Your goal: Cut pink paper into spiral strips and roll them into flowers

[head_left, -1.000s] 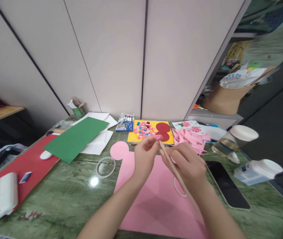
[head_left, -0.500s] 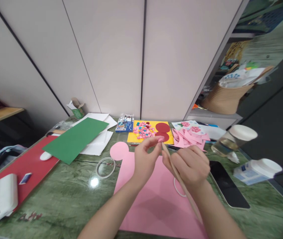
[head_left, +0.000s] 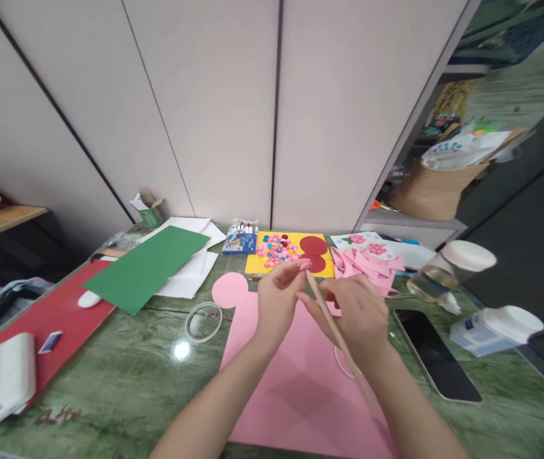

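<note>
Head cam: pink curl [head_left: 305, 264] is pinched by L hand [head_left: 276, 303] nr far edge of pink sheet [head_left: 300, 395]; wooden stick [head_left: 337, 331] is seen across R hand [head_left: 362, 312] over sheet, grip can't be told.

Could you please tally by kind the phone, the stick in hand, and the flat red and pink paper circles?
Phone: 1
Stick: 1
Red circles: 2
Pink circle: 1
Total: 5
</note>
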Demonstrator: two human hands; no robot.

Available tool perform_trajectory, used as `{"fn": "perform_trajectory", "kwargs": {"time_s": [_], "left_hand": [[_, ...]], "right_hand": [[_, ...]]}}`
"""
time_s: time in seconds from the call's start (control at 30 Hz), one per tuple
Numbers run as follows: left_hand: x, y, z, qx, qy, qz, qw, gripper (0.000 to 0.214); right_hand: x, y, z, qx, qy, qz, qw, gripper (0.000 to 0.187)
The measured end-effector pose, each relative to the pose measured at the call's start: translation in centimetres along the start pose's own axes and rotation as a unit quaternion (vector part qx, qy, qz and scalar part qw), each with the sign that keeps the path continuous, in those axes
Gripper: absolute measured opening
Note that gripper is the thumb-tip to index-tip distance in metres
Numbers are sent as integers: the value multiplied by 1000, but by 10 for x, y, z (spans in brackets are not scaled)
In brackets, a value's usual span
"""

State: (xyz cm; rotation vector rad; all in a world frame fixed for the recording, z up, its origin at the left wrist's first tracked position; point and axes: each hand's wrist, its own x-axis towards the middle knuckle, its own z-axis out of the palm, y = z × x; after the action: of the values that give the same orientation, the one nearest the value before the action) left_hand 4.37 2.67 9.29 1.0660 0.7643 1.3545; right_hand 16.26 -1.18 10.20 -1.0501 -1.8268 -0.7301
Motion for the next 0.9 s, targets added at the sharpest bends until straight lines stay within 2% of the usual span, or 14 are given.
{"fn": "perform_trajectory", "kwargs": {"time_s": [0.17, 0.3, 0.47, 0.9], "left_hand": [[5, -3, -1, -31, 8, -14, 999, 16], [5, -3, -2, -45, 16, -19, 999, 16], [5, 0, -1, -32, 14, -17, 999, 16], [1, -3, 1, -35, -23, -37, 998, 16]], "right_hand": [[-1, -2, -2, 60, -8, -43, 997, 30], [-6, -1, -2, 62, -3, -55, 997, 25], [-7, -1, 1, 42, 4, -61, 997, 13], [0, -1, -5, -25, 22, -80, 996, 25]]}}
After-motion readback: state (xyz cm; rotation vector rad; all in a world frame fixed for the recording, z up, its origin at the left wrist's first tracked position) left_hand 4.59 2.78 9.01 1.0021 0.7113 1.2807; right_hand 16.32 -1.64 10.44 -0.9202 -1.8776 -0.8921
